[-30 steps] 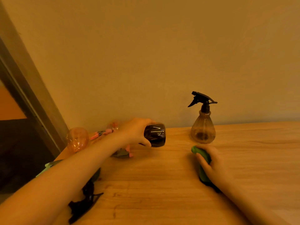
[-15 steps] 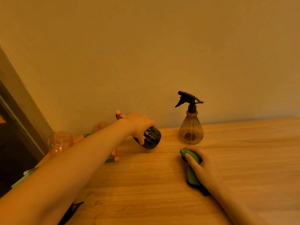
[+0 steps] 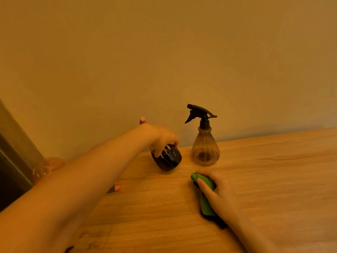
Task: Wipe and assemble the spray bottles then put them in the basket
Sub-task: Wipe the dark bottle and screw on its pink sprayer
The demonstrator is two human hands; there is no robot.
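My left hand (image 3: 160, 137) grips a dark spray bottle (image 3: 168, 158), tilted, its base touching or just above the wooden table (image 3: 264, 170). A pink tip (image 3: 142, 119) of its spray head pokes out behind my wrist. To its right stands an assembled clear bottle (image 3: 205, 148) with a black trigger head (image 3: 198, 113), close to the wall. My right hand (image 3: 217, 192) rests on a green cloth (image 3: 206, 196) lying on the table in front of that bottle. No basket is in view.
An orange-tinted bottle body (image 3: 47, 166) lies at the table's far left edge behind my left forearm. A small pink-tipped part (image 3: 115, 188) lies on the table under my left arm. A grey door frame (image 3: 14, 143) stands at left. The wall runs along the table's back.
My left hand has carried the dark bottle rightward toward the clear bottle and tipped it from lying sideways to nearly base-down. The camera view has shifted left. The right hand stays on the cloth.
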